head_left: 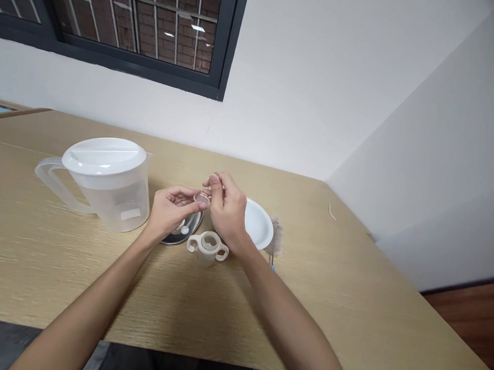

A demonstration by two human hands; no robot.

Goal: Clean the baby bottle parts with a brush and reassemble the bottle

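Small round translucent piece (pixel 201 200) is held above the surface (pixel 340 300), pinched by thumb and fingers in the grip of the left hand (pixel 169 209). A thin stick-like item (pixel 207 192) is pinched in the closed grip of the right hand (pixel 229 209), its lower end brought to the piece. A two-handled cup (pixel 205 253) is set upright near both hands; a white plate (pixel 259 224) is partly hidden by the right hand, and a lidded pitcher (pixel 114 192) is placed to the left.
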